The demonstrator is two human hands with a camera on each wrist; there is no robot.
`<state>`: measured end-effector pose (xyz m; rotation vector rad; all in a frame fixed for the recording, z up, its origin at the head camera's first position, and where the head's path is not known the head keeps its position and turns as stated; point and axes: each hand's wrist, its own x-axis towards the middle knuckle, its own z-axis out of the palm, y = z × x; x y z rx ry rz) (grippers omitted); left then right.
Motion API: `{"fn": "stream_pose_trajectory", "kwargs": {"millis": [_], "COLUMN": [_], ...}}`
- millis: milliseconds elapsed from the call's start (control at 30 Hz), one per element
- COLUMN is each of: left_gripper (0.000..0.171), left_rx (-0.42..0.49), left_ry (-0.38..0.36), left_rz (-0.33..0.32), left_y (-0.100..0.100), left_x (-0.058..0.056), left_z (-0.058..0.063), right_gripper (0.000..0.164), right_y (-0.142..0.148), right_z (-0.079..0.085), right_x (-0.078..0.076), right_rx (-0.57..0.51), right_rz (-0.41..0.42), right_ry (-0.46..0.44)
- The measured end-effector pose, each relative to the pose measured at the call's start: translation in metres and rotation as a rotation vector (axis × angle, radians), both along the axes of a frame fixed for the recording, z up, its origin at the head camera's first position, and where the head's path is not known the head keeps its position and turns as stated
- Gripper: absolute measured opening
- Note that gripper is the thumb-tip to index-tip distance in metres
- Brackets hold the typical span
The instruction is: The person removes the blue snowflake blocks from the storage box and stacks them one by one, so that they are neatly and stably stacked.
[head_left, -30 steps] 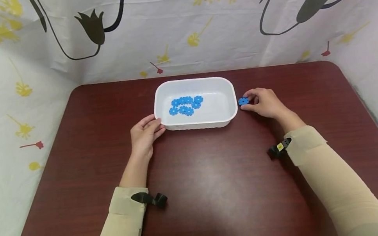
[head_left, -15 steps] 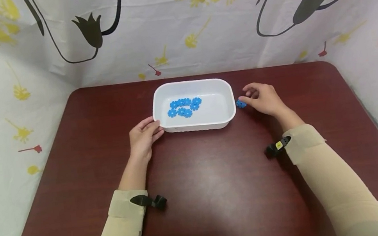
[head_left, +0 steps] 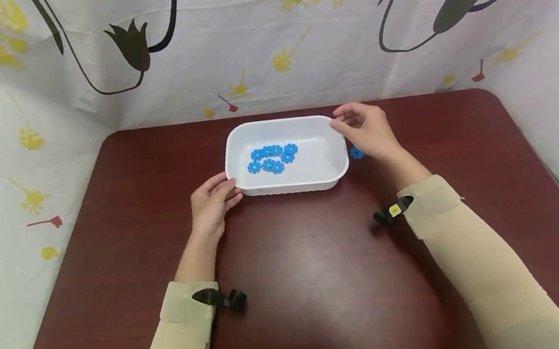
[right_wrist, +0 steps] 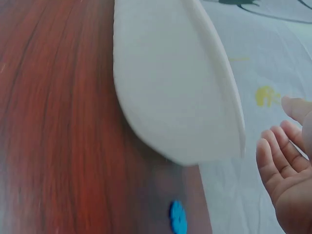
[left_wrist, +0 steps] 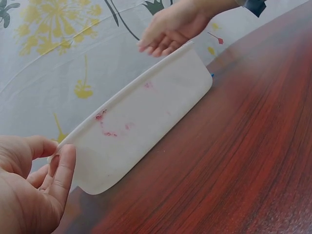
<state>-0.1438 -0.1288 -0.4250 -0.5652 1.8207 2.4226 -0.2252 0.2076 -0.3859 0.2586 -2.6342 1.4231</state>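
Observation:
A white plastic tub [head_left: 291, 188] stands near the back of the table, with several blue notched discs [head_left: 290, 148] lying in its left half. At its front left corner, my left hand [head_left: 208, 205] pinches the rim between thumb and fingers; the left wrist view shows this hand [left_wrist: 36, 183] too. By the back right corner of the tub is my right hand [head_left: 369, 131], holding nothing. In the right wrist view its fingers are loosely bent, apart from the tub wall [right_wrist: 170, 78]. One blue disc [head_left: 357, 153] lies on the table just right of the tub.
The dark red-brown table [head_left: 299, 288] reaches back to a white patterned cloth [head_left: 253, 44], which also hangs at both sides. Black wrist cameras sit on both sleeves. Pinkish-red marks [left_wrist: 105, 122] show on the tub's front wall.
My right hand has let go of the single blue disc, leaving it on the table beside the tub. It has then moved back and left to the tub's corner. My left hand keeps its grip.

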Motion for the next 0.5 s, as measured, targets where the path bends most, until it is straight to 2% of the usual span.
{"fn": "stream_pose_trajectory", "kwargs": {"millis": [200,500], "left_gripper": [0.039,0.036], "left_rx": [0.011,0.061], "left_ry": [-0.003,-0.003], "left_rz": [0.009,0.069], "left_y": [0.000,0.003], "left_x": [0.000,-0.003], "left_z": [0.001,0.000], "right_gripper": [0.032,0.029], "right_y": [-0.026,-0.050], "right_z": [0.006,-0.004], "right_x": [-0.006,-0.013], "right_rx": [0.021,0.105], "right_rz": [0.077,0.102], "right_ry": [-0.043,-0.113]}}
